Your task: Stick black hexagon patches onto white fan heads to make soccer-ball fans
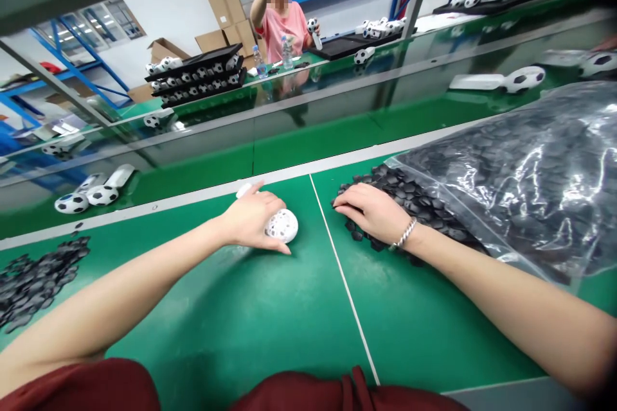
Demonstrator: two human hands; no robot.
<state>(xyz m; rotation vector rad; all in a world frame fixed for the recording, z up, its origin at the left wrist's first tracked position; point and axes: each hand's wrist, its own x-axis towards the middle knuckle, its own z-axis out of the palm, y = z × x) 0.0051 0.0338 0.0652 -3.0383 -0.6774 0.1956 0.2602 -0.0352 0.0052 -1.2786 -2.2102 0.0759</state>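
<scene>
My left hand [255, 218] is wrapped round a white ball-shaped piece [282, 226] with dark openings, held low over the green table [270, 321]. Part of a white handle shows beyond the fingers. My right hand [371, 209], with a bracelet at the wrist, is at the left edge of a pile of small black pieces [419, 199]. Its thumb and fingers are pinched together at a black piece [354, 208], mostly hidden by the fingers.
A clear bag of black pieces [525, 173] lies at right, another black pile [43, 276] at far left. Football-patterned items [524, 79] rest on the green belt [289, 141] beyond. Across it, a person in pink [284, 29] is near stacked black trays [197, 77].
</scene>
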